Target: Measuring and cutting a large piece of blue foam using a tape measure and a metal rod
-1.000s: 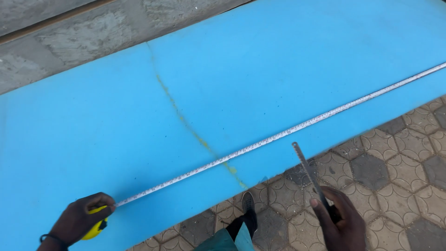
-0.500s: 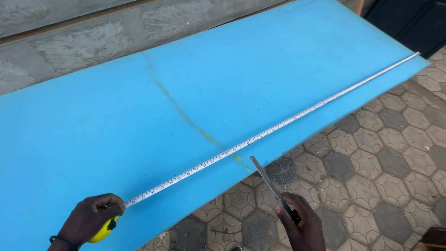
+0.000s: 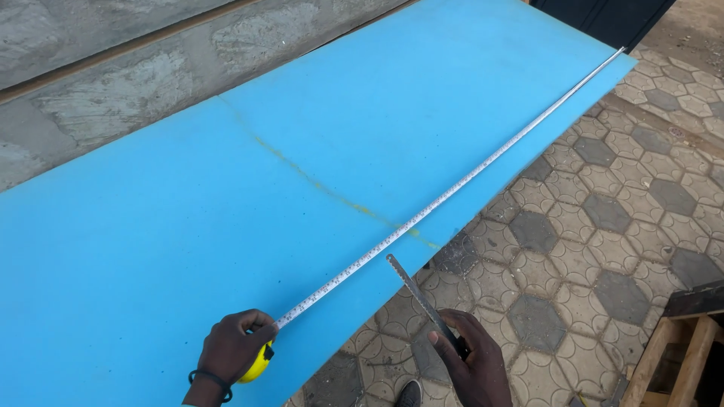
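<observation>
Left hand (image 3: pixel 235 348) sits low on the blue foam sheet (image 3: pixel 188 226), fingers curled and closed around the yellow tape measure case (image 3: pixel 259 363), thumb lying over the top where the blade leaves the case. A dark band circles that wrist. From the case the white tape blade (image 3: pixel 452 188) runs out long and straight across the foam, staying close to its near edge, all the way up to the far corner of the sheet at the upper right, where its end reaches the corner; whether it hooks over there is too small to tell. Right hand (image 3: pixel 473 362) is off the foam, above the paving (image 3: pixel 603 226), wrapped shut around the dark handle of a thin metal saw blade (image 3: pixel 413 290). That blade angles up and to the left, its tip lying just beside the tape, near the foam's near edge; whether the tip touches the foam cannot be told. A faint yellowish line (image 3: pixel 332 194) crosses the foam on a slant and meets the tape not far past the saw's tip. Behind the sheet stands a rough grey concrete wall (image 3: pixel 113 75). The ground is hexagonal paving blocks in grey and tan, a wooden frame (image 3: pixel 679 339) shows at the lower right corner, and the toe of a shoe (image 3: pixel 411 393) peeks in at the bottom edge between the two hands.
</observation>
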